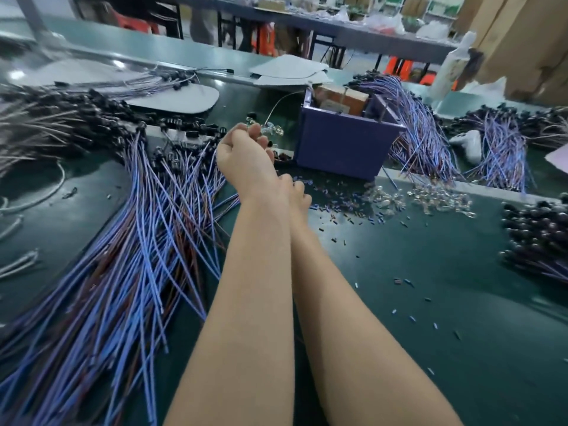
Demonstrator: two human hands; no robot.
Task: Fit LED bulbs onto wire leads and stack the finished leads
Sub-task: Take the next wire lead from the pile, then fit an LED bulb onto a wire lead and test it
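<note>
The left hand point(242, 149) is held above the worktop point(430, 302), in front of a purple box point(344, 149). Its fingers are clenched, and a few clear bulbs point(272, 130) are seen at the fingertips, apparently gripped there. The right hand point(296, 189) is tucked under the left wrist; only some knuckles are shown, so its state cannot be told.

A wide heap of blue and brown leads point(147, 226) is spread to the left, most of them tipped with black caps; whether bulbs are already seated in these caps cannot be made out. More leads are draped in bundles point(430, 142) beside and behind the box, and a further capped pile point(538, 232) lies at the right edge. A stock of loose bulbs point(430, 198) is left on the worktop right of the hands, among scattered snippets point(353, 210).

The task is judged to be well under way but far from done: many leads have been gathered, yet unused bulbs remain and a fresh handful appears only just taken.
</note>
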